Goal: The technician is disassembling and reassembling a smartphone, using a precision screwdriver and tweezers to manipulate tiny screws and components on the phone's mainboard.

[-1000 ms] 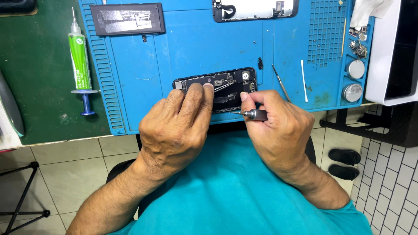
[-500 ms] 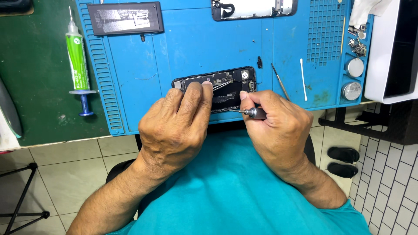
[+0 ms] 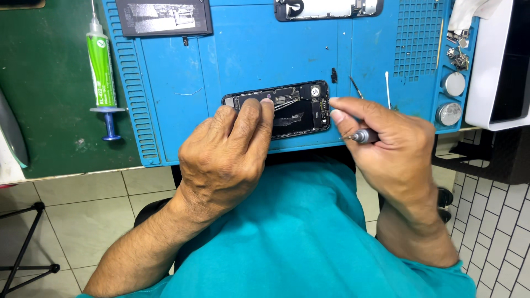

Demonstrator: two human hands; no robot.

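Phone chassis [image 3: 290, 110], opened with its black inner parts and small boards showing, lies flat on the blue repair mat [image 3: 248, 60] just ahead of both hands. Left hand [image 3: 229, 160] rests over its near left end, fingers [image 3: 251, 118] laid close together and pressed down on the frame, holding it flat. Right hand [image 3: 395, 149] sits at the chassis's right end, its fingers pinching a small metal screwdriver [image 3: 361, 135] whose grey knurled grip shows below the forefinger; the forefinger tip touches the right edge of the chassis. Just beyond the right fingers lie a thin probe [image 3: 356, 88] and a white swab stick [image 3: 387, 91], with two round metal tins [image 3: 452, 99] farther right. Well beyond the left fingers sits a dark flat battery [image 3: 165, 16], and far left of them a green syringe [image 3: 102, 72] lies on the green surface [image 3: 44, 83].
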